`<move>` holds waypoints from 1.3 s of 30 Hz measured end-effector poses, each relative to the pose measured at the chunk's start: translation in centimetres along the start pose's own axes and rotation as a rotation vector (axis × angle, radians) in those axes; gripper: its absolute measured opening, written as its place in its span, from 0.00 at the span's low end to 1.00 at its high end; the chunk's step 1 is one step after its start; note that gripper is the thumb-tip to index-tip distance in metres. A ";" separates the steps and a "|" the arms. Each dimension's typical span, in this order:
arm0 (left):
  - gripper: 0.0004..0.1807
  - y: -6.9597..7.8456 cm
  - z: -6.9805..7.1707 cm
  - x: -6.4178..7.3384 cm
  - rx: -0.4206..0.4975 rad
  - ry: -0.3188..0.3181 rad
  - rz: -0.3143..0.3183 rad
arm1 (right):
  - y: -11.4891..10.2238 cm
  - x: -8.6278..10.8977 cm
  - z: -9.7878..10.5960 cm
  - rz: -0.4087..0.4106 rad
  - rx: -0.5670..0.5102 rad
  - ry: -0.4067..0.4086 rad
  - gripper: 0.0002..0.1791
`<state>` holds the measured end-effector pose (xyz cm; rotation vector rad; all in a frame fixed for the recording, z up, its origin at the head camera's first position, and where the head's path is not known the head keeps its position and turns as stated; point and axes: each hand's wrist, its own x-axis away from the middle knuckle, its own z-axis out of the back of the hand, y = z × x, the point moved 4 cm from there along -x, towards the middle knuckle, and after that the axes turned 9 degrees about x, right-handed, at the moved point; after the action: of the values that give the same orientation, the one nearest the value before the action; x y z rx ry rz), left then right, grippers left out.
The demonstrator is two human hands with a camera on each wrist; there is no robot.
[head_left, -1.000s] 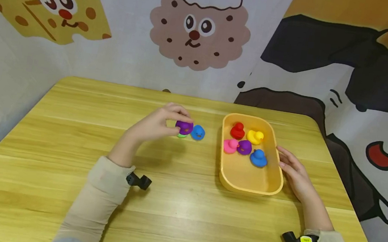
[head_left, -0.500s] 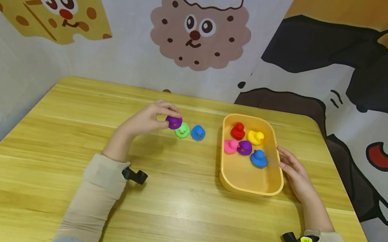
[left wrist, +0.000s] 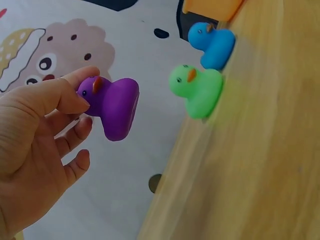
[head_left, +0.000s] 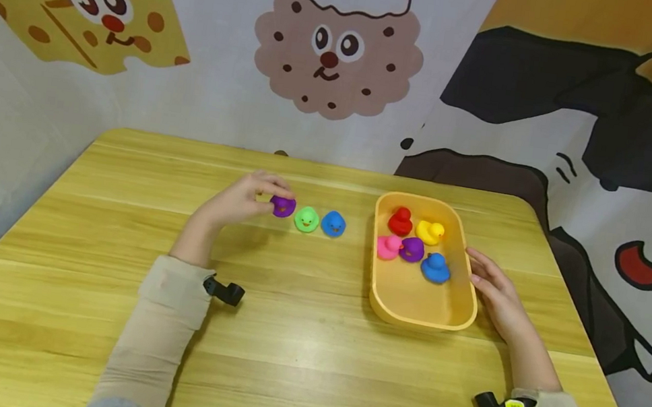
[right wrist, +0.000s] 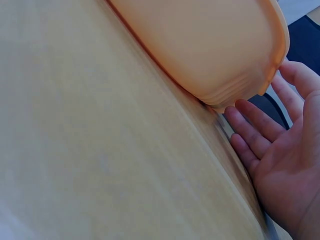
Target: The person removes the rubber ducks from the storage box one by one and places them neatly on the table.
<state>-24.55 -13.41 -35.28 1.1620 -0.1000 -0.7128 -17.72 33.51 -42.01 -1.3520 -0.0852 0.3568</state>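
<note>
My left hand [head_left: 244, 199] pinches a purple rubber duck [left wrist: 119, 107] by its head, between thumb and fingers. In the left wrist view the duck appears lifted off the tabletop. Right of it a green rubber duck [head_left: 306, 219] and a blue rubber duck [head_left: 333, 223] sit in a row. At the yellow-orange bin [head_left: 420, 303] my right hand [head_left: 497, 294] rests loosely extended fingers against the right side wall. Inside the bin are a red duck [head_left: 400, 222], a yellow duck [head_left: 430, 232], a pink duck [head_left: 388, 246], another purple duck [head_left: 412, 249] and another blue duck [head_left: 435, 268].
A wooden table [head_left: 294, 362] carries everything. Behind it hangs a cloth [head_left: 203, 107] printed with cartoon food faces. Each wrist wears a small black camera, the left camera [head_left: 223, 291] and the right camera [head_left: 499, 406].
My left hand has moved left with the purple duck, from over the green duck to that duck's left side. The green duck now shows fully. The right hand and bin stay put.
</note>
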 end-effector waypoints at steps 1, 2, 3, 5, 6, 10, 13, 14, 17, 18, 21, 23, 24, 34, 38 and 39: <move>0.17 -0.2 0.0 0.0 -0.003 -0.003 -0.001 | 0.0 0.0 0.0 0.002 -0.001 -0.001 0.26; 0.18 -0.4 0.0 0.0 -0.001 -0.005 -0.004 | 0.0 0.0 0.0 0.004 -0.002 -0.001 0.26; 0.18 -0.6 0.0 0.0 0.000 -0.008 -0.010 | 0.0 0.1 0.0 0.006 -0.003 -0.002 0.26; 0.18 -1.1 -0.1 0.0 0.005 -0.013 -0.022 | -0.1 0.1 -0.1 0.008 -0.005 -0.003 0.26; 0.18 -1.3 -0.1 -0.1 0.012 -0.015 -0.024 | -0.1 0.1 -0.1 0.008 -0.006 -0.003 0.26; 0.19 -2.3 -0.2 0.1 0.042 -0.019 0.000 | 0.0 0.1 0.0 0.003 -0.004 -0.001 0.26; 0.19 -2.9 -0.3 0.1 0.055 -0.023 0.026 | 0.1 0.2 0.0 -0.001 -0.002 -0.001 0.26; 0.19 -3.0 -0.4 0.2 0.057 -0.027 0.029 | 0.1 0.2 0.0 -0.002 -0.001 -0.001 0.26; 0.19 -3.3 -0.5 0.2 0.059 -0.028 0.044 | 0.1 0.2 0.0 -0.003 0.001 0.000 0.26; 0.19 -3.4 -0.5 0.2 0.055 -0.027 0.052 | 0.0 0.2 0.0 -0.003 0.001 0.000 0.26; 0.19 -3.8 -0.6 0.2 0.053 -0.025 0.084 | 0.0 0.1 0.0 0.000 -0.002 0.001 0.26; 0.19 -4.1 -0.7 0.3 0.051 -0.022 0.105 | 0.0 0.1 0.0 0.002 -0.006 0.001 0.26; 0.19 -4.2 -0.8 0.3 0.051 -0.023 0.113 | 0.0 0.1 0.0 0.003 -0.008 0.001 0.26; 0.20 -4.7 -1.0 0.3 0.034 -0.022 0.139 | 0.0 0.0 0.1 -0.010 -0.008 0.001 0.26; 0.19 -4.9 -1.1 0.3 0.061 -0.023 0.141 | 0.0 0.1 0.0 -0.009 -0.015 0.002 0.26; 0.19 -4.9 -1.1 0.3 0.068 -0.024 0.143 | 0.0 0.1 0.0 -0.007 -0.018 0.001 0.26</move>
<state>-26.10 -13.74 -40.09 1.1990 -0.2267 -0.6005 -17.66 33.57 -42.04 -1.3693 -0.0923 0.3501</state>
